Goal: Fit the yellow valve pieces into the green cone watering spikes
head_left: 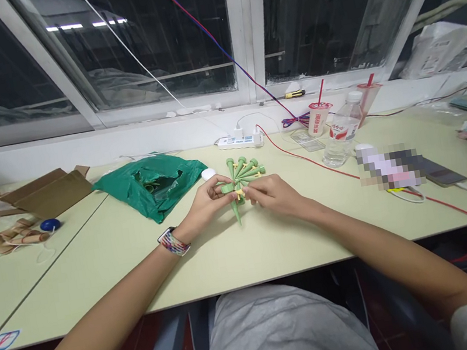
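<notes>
My left hand [207, 198] and my right hand [272, 192] meet over the pale green table [245, 250], both pinched on one green cone-shaped spike [234, 203] whose tip points down toward me. A small yellow part [240, 192] sits at the spike's top, between my fingertips. Just behind my hands lies a loose heap of several more green spikes [245, 169]. A beaded band circles my left wrist [173, 242].
A green plastic bag [150, 183] lies at left, a cardboard box [48, 192] beyond it. A power strip [240, 141], red cable [395, 188], water bottle [342, 134], two drink cups [318, 117] and a phone [439, 172] sit at right.
</notes>
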